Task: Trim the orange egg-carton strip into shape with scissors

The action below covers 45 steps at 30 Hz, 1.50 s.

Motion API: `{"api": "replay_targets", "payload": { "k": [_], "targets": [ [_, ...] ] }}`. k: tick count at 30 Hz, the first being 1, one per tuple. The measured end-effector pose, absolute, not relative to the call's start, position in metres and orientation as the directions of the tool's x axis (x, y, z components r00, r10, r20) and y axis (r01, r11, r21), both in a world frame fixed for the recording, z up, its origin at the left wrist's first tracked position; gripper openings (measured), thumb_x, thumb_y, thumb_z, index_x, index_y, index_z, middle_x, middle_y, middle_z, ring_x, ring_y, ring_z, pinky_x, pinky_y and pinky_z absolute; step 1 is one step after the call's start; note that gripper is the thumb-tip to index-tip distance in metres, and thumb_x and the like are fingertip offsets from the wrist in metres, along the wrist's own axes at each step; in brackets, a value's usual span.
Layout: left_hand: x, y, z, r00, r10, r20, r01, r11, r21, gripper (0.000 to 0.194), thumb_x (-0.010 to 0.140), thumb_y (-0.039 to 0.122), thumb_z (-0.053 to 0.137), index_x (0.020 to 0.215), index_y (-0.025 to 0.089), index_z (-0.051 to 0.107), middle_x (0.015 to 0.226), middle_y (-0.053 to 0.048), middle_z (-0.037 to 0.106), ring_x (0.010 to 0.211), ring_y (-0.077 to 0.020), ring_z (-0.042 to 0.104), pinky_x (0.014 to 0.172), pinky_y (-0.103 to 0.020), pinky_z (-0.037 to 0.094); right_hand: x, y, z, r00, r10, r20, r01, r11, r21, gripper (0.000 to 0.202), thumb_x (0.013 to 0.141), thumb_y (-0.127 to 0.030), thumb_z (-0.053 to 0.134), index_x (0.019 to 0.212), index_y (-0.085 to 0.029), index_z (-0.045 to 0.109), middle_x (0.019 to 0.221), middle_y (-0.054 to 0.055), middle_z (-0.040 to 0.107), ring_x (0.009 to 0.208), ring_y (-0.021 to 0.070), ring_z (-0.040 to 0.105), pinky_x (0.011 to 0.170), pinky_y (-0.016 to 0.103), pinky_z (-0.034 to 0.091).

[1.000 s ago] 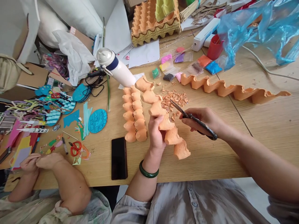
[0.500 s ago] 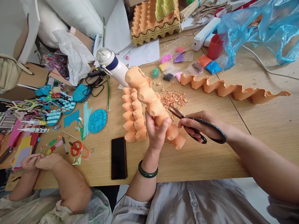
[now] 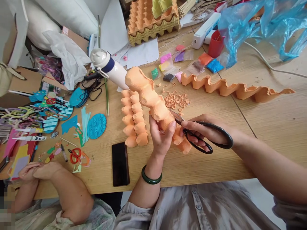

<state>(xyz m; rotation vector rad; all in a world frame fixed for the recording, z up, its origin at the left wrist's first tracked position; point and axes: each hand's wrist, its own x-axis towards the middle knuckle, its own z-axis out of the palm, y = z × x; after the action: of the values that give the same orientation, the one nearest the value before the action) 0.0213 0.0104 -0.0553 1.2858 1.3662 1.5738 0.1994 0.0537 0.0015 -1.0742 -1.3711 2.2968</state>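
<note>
My left hand (image 3: 161, 132) grips an orange strip of egg carton (image 3: 150, 98) from below, thumb on its front side. The strip slants from upper left to lower right above the table. In my right hand (image 3: 200, 129) is a pair of black-handled scissors (image 3: 219, 127), fingers through the handles. The blades lie against the strip's right edge, their tips partly hidden by it. Behind the strip lies a pile of small orange trimmings (image 3: 178, 100). Two trimmed rows of orange carton cups (image 3: 134, 118) rest to the left. A long wavy carton strip (image 3: 236, 89) lies at the right.
A phone (image 3: 120, 164) lies near the front edge. A white bottle (image 3: 109, 67), stacked egg trays (image 3: 153, 22), clay packets (image 3: 214, 65), a red cup (image 3: 216, 44) and a blue plastic bag (image 3: 261, 30) stand farther back. At left are a co-worker's hands (image 3: 39, 171) and red scissors (image 3: 75, 155).
The scissors have come up to the strip's edge, and their handles are spread wider. The strip stays in my left hand. The whole view has shifted slightly.
</note>
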Motion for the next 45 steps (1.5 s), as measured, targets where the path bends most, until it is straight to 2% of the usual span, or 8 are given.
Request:
{"api": "replay_targets", "payload": {
  "k": [10,16,25,31,35,38,41,45],
  "targets": [
    [0.024,0.008,-0.057,-0.261,0.946,0.194,0.064,-0.183,0.981,0.052,0.089,0.052,0.076,0.131,0.029,0.056,0.114,-0.006,0.072,0.101,-0.0232,0.073,0.095,-0.036,0.057,0.199,0.053,-0.002,-0.711,0.559,-0.426,0.118,-0.502,-0.857,0.047,0.096,-0.061,0.062,0.082,-0.016,0.061,0.056,-0.005,0.050,0.037,0.0087,0.046,0.034,0.021,0.038],
    [0.025,0.009,-0.057,-0.277,0.949,0.147,0.052,-0.138,0.989,0.050,0.088,0.053,0.078,0.126,0.028,0.058,0.112,-0.008,0.072,0.098,-0.0238,0.072,0.089,-0.037,0.059,0.197,0.047,0.000,-0.650,0.606,-0.459,0.105,-0.527,-0.843,0.052,0.093,-0.066,0.065,0.078,-0.017,0.059,0.052,-0.008,0.039,0.036,0.0055,0.036,0.030,0.019,0.035],
    [0.025,0.011,-0.058,-0.268,0.942,0.204,0.074,-0.191,0.979,0.055,0.086,0.054,0.079,0.125,0.022,0.058,0.111,-0.010,0.074,0.095,-0.0237,0.074,0.090,-0.038,0.060,0.193,0.044,-0.010,-0.573,0.652,-0.496,0.191,-0.482,-0.855,0.065,0.086,-0.080,0.063,0.077,-0.016,0.060,0.050,-0.009,0.035,0.030,0.0047,0.033,0.025,0.018,0.028],
    [0.025,0.012,-0.054,-0.262,0.945,0.195,0.097,-0.175,0.980,0.052,0.088,0.054,0.078,0.123,0.021,0.059,0.109,-0.010,0.075,0.096,-0.0240,0.075,0.102,-0.042,0.057,0.190,0.044,-0.011,-0.539,0.666,-0.516,0.183,-0.505,-0.843,0.067,0.080,-0.082,0.069,0.072,-0.016,0.061,0.047,-0.009,0.032,0.029,0.0049,0.029,0.023,0.020,0.026],
    [0.024,0.013,-0.054,-0.255,0.946,0.200,0.061,-0.190,0.980,0.050,0.087,0.049,0.080,0.123,0.021,0.060,0.109,-0.010,0.075,0.099,-0.0241,0.075,0.104,-0.041,0.055,0.189,0.045,-0.013,-0.531,0.671,-0.517,0.159,-0.520,-0.839,0.067,0.077,-0.081,0.074,0.069,-0.016,0.060,0.046,-0.009,0.030,0.032,0.0038,0.027,0.024,0.019,0.025],
    [0.022,0.013,-0.057,-0.252,0.951,0.180,0.023,-0.180,0.983,0.048,0.087,0.046,0.081,0.125,0.023,0.062,0.116,-0.008,0.075,0.107,-0.0246,0.074,0.108,-0.040,0.053,0.191,0.049,-0.014,-0.596,0.595,-0.539,0.142,-0.582,-0.801,0.066,0.075,-0.082,0.075,0.073,-0.017,0.060,0.049,-0.010,0.031,0.033,0.0043,0.027,0.024,0.020,0.028],
    [0.018,0.014,-0.058,-0.261,0.958,0.116,-0.069,-0.138,0.988,0.050,0.088,0.045,0.082,0.131,0.030,0.062,0.131,-0.006,0.071,0.126,-0.0260,0.068,0.113,-0.040,0.050,0.194,0.055,-0.014,-0.643,0.545,-0.538,0.105,-0.634,-0.766,0.067,0.075,-0.083,0.074,0.076,-0.018,0.060,0.052,-0.009,0.033,0.035,0.0052,0.031,0.026,0.021,0.032],
    [0.015,0.018,-0.051,-0.309,0.951,-0.025,-0.216,-0.045,0.975,0.042,0.086,0.049,0.081,0.123,0.034,0.069,0.135,-0.002,0.071,0.136,-0.0276,0.062,0.115,-0.041,0.048,0.199,0.063,-0.015,-0.645,0.594,-0.480,0.046,-0.597,-0.801,0.069,0.072,-0.085,0.075,0.081,-0.018,0.062,0.054,-0.007,0.038,0.039,0.0093,0.043,0.031,0.025,0.045]
  ]
}}
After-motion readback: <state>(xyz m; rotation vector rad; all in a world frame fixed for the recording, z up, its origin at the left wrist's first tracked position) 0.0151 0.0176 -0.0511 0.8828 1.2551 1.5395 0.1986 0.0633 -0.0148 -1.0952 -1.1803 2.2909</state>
